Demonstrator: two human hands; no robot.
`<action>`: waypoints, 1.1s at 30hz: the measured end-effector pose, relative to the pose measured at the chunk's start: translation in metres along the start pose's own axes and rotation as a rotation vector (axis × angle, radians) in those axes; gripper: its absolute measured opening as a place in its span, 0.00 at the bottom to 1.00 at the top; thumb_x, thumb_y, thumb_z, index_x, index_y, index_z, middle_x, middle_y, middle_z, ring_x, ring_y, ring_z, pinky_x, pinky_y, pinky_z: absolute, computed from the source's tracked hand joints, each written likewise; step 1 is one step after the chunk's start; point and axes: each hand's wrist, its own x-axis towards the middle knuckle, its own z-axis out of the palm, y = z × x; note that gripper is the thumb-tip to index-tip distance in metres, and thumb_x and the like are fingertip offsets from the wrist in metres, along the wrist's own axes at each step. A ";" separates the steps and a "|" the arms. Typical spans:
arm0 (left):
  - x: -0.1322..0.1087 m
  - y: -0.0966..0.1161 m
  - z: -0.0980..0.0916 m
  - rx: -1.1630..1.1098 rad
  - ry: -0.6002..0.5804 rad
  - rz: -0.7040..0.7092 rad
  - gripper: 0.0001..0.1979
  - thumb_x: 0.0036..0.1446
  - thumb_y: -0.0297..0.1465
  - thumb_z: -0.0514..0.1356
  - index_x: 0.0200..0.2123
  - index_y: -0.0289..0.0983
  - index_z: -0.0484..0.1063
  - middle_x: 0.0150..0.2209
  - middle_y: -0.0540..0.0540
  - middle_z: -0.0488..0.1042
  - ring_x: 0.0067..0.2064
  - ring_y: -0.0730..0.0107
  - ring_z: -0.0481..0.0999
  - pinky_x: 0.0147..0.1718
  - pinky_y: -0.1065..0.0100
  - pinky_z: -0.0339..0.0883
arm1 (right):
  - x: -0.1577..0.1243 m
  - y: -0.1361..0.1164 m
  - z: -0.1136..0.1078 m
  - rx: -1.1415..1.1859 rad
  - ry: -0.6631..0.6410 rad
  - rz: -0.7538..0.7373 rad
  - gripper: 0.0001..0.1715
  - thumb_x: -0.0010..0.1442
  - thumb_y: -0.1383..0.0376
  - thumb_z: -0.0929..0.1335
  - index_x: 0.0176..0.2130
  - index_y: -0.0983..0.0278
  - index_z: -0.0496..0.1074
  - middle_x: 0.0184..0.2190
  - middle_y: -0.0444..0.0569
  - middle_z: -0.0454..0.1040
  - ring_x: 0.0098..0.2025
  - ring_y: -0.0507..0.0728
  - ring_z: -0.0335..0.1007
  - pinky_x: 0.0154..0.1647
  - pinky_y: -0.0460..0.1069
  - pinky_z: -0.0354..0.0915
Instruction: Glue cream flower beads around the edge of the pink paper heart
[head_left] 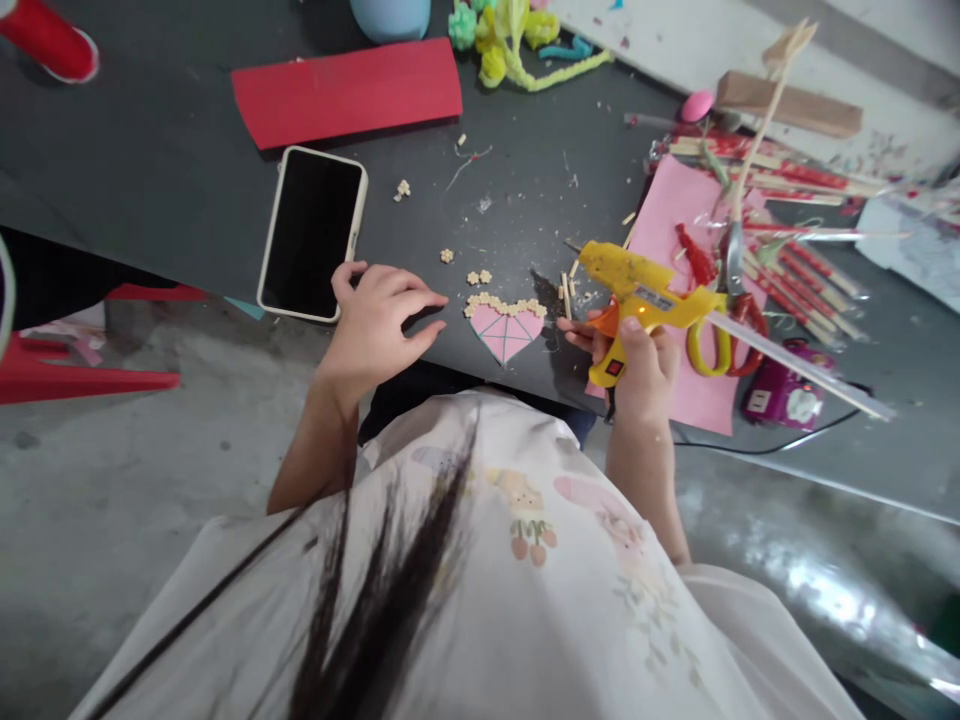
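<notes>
A: What's hard to make out?
B: Whether the lines crossing the pink heart [507, 335] are drawn or stuck on. It lies near the table [180, 150] edge, beige florets [504, 304] along its top.
A: The hands?
B: Left hand [373, 325] beside it, thumb and fingers apart. Right hand [643, 368] clamped on the yellow glue gun [628, 272], partly hiding its handle.
A: Cut off?
B: A blue container [391, 16], far side.

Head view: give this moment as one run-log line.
left hand: empty, fingers apart, beside pink heart | right hand: holding yellow hot-glue gun | pink heart: flower-shaped pieces along top edge | smartphone: screen dark
</notes>
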 end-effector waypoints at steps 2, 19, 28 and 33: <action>-0.001 -0.001 0.001 -0.006 0.015 0.006 0.14 0.66 0.43 0.54 0.45 0.47 0.76 0.45 0.54 0.76 0.52 0.65 0.70 0.62 0.44 0.47 | 0.000 0.000 0.000 0.007 0.001 0.000 0.16 0.58 0.53 0.71 0.31 0.63 0.77 0.16 0.41 0.63 0.30 0.61 0.80 0.31 0.52 0.76; -0.003 -0.004 0.009 -0.043 0.087 0.022 0.08 0.60 0.38 0.63 0.43 0.47 0.78 0.42 0.50 0.79 0.50 0.59 0.74 0.62 0.46 0.47 | -0.001 0.001 -0.002 0.013 -0.027 0.002 0.17 0.58 0.52 0.72 0.29 0.63 0.75 0.18 0.42 0.66 0.31 0.59 0.80 0.34 0.52 0.77; -0.003 -0.004 0.012 -0.053 0.087 0.029 0.09 0.60 0.40 0.62 0.42 0.47 0.79 0.41 0.49 0.79 0.50 0.58 0.75 0.62 0.44 0.47 | -0.002 0.002 -0.003 0.019 -0.034 -0.010 0.18 0.58 0.53 0.72 0.27 0.63 0.75 0.17 0.42 0.65 0.31 0.59 0.80 0.33 0.51 0.77; -0.002 -0.004 0.011 -0.048 0.076 0.022 0.09 0.60 0.40 0.62 0.41 0.47 0.79 0.41 0.50 0.80 0.50 0.57 0.74 0.62 0.43 0.47 | -0.002 0.002 -0.003 0.008 -0.026 -0.014 0.20 0.58 0.52 0.71 0.24 0.63 0.73 0.18 0.42 0.65 0.30 0.58 0.79 0.32 0.51 0.76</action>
